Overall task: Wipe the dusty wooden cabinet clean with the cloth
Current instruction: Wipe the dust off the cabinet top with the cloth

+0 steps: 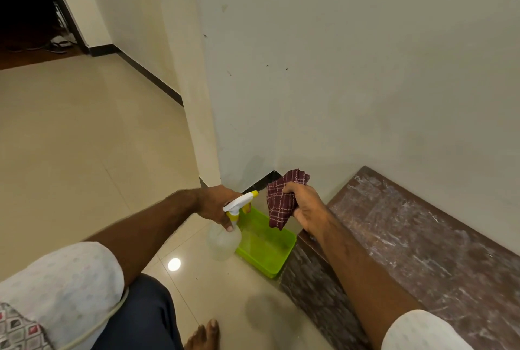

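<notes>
Fingers of right hand (305,206) clenched round crumpled maroon checked cloth (282,200), left hand (218,204) gripping clear spray bottle (228,233)

Soft indoor light; glare spot on floor (174,264); edges bowed; doorway (25,3) dark.

Right hand (305,206) grips cloth (282,200); left hand (218,204) holds spray bottle (229,225).

Glossy cream tiled floor (84,152), catching a bright ceiling-light reflection. Resting directly on it: a lime-green plastic tray (264,245), tucked against the end of the low wooden cabinet (408,251). Standing on the same tiles against the wall, dark top streaked white with dust. A bare foot (204,335) planted nearby.
</notes>
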